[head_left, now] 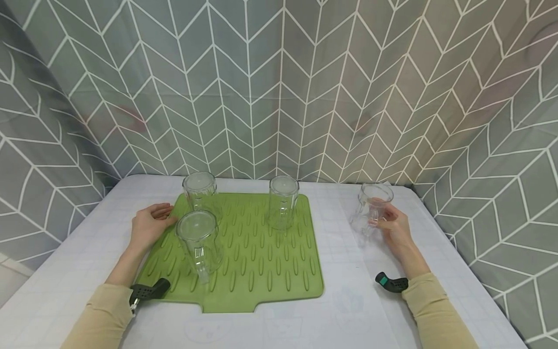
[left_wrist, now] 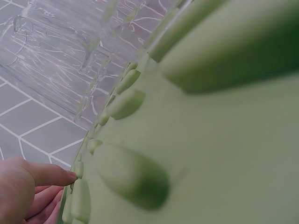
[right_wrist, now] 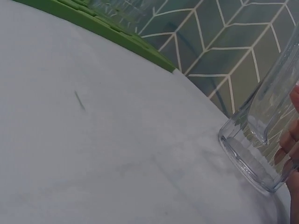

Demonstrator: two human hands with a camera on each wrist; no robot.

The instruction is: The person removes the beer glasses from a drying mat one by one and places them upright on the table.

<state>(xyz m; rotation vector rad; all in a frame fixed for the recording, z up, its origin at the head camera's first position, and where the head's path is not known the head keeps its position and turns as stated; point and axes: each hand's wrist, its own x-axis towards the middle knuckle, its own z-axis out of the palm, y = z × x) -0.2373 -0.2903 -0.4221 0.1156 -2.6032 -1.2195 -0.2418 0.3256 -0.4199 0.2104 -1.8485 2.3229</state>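
In the head view, my right hand (head_left: 395,228) grips a clear glass mug (head_left: 365,206) at the right side of the table. Its thick base (right_wrist: 247,170) is at the tabletop in the right wrist view, where only some fingers (right_wrist: 288,144) show. My left hand (head_left: 150,225) is at the left edge of a green ridged drying mat (head_left: 244,242). The left thumb (left_wrist: 53,175) lies on the mat's edge, with the other fingers curled beside it. Three more glass mugs stand upside down on the mat: back left (head_left: 199,186), front left (head_left: 198,230) and right (head_left: 283,203).
A white cloth (head_left: 344,310) covers the table. Grey curtains (head_left: 270,87) with a white zigzag pattern rise behind it and at both sides. Black straps (head_left: 150,291) sit at both wrists.
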